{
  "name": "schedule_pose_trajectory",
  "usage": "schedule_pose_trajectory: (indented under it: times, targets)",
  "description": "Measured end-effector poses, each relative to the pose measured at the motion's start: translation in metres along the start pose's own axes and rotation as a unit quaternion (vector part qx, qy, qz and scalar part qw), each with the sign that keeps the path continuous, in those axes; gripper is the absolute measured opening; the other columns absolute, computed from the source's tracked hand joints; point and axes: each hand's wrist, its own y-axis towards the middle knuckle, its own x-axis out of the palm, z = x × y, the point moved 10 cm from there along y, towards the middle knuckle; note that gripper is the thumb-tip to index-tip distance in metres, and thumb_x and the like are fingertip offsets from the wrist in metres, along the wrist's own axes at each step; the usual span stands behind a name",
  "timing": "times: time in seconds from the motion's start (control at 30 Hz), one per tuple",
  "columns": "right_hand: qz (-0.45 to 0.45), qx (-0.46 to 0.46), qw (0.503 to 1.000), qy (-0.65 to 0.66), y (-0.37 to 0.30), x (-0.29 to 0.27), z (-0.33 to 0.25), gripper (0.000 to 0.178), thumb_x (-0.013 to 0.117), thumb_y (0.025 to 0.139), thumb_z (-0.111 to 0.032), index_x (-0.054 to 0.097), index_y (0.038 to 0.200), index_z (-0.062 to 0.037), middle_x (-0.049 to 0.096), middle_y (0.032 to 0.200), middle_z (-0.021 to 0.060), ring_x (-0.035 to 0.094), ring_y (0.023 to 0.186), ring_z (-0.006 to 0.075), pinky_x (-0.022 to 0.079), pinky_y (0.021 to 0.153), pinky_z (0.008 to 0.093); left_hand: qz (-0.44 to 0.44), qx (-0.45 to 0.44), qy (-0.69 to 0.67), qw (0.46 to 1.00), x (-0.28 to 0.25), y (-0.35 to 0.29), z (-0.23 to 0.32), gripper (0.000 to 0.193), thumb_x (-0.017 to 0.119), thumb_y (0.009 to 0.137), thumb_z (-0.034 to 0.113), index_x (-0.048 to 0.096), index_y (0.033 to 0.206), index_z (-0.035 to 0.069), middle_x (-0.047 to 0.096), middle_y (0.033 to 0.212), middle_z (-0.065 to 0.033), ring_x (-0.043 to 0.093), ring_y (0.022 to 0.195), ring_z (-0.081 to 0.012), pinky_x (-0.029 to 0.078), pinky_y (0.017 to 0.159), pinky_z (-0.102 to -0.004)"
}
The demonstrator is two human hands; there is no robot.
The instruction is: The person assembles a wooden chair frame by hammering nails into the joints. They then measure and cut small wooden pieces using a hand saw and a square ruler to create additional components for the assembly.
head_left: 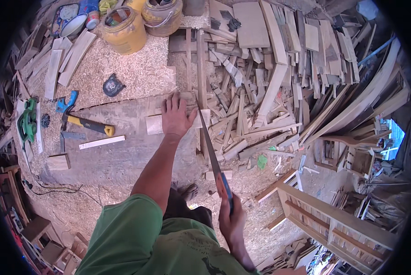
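My left hand lies flat with its fingers spread, pressing a short pale board onto the worn workbench. The board's right end sticks out past the bench edge. In my right hand is the handle of a handsaw, my fingers wrapped round it. The saw's blade slants up and away to the board, its far end meeting the wood just right of my left hand. How deep the cut is cannot be made out.
A hammer, a try square, a narrow wood strip and a green hand plane lie to the left. Yellow buckets stand at the back. Scrap wood is heaped at right, near a wooden frame.
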Motion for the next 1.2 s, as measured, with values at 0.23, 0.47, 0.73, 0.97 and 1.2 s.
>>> schedule_pose_trajectory:
  times: [0.23,0.47,0.73,0.97,1.2]
  targets:
    - [0.039,-0.063,0.997,0.003,0.108,0.050,-0.030,0.034,0.058,0.115,-0.031,0.065,0.127,0.0001,0.070,0.080,0.0312,0.071,0.075,0.0545,0.052,0.062,0.0580,0.007,0.016,-0.002,1.000,-0.002,0.003,0.012,0.055,0.071,0.101,0.053,0.065,0.125,0.003,0.055,0.156,-0.0228,0.049,0.147,-0.0429,0.036,0.124,-0.0605]
    - [0.011,0.008,1.000,-0.009,0.018,0.010,-0.020,0.036,0.060,0.114,-0.031,0.066,0.131,0.0003,0.072,0.080,0.0287,0.075,0.075,0.0514,0.055,0.063,0.0569,-0.017,-0.030,0.032,0.999,0.003,-0.009,-0.003,0.046,0.068,0.103,0.049,0.067,0.124,0.008,0.062,0.136,-0.0177,0.056,0.128,-0.0384,0.042,0.112,-0.0582]
    - [0.082,-0.101,0.991,-0.010,0.119,0.048,-0.033,0.033,0.060,0.114,-0.027,0.061,0.106,0.0042,0.063,0.078,0.0310,0.064,0.071,0.0523,0.046,0.063,0.0561,-0.016,-0.012,0.025,0.999,0.006,-0.001,0.017,0.040,0.066,0.103,0.047,0.068,0.122,0.011,0.063,0.127,-0.0149,0.057,0.122,-0.0359,0.043,0.108,-0.0540]
    - [0.024,-0.015,0.999,-0.035,0.025,0.015,-0.011,0.033,0.058,0.115,-0.026,0.067,0.117,0.0051,0.066,0.073,0.0203,0.069,0.064,0.0293,0.049,0.058,0.0473,-0.045,-0.051,0.042,0.997,0.010,-0.005,-0.007,0.039,0.066,0.103,0.045,0.068,0.124,0.012,0.062,0.127,-0.0149,0.057,0.122,-0.0359,0.043,0.106,-0.0536]
    - [0.081,-0.091,0.992,-0.038,0.114,0.053,-0.016,0.032,0.059,0.115,-0.029,0.066,0.116,0.0026,0.069,0.080,0.0287,0.071,0.075,0.0489,0.051,0.063,0.0554,-0.031,-0.011,0.017,0.999,0.009,0.002,0.011,0.039,0.068,0.102,0.044,0.067,0.123,0.012,0.062,0.127,-0.0154,0.057,0.122,-0.0356,0.044,0.106,-0.0539]
